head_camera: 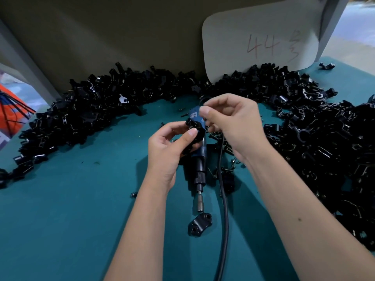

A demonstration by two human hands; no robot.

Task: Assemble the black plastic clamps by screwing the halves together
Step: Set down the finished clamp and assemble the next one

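My left hand (170,147) grips a black clamp half (195,128) between thumb and fingers, held above the table. Just right of it, my right hand (229,122) has thumb and forefinger pinched together at the clamp's upper edge; what they pinch is too small to make out. Beneath both hands a blue electric screwdriver (199,165) lies on the teal table (71,209), bit end pointing toward me. Another black clamp half (199,224) lies alone just past the bit.
A long heap of black clamp parts (91,110) curves along the back and piles thickly at the right (324,142). Loose screws (227,147) lie by the screwdriver. Its black cable (224,220) runs toward me. A white card marked 44 (261,37) leans on the back wall.
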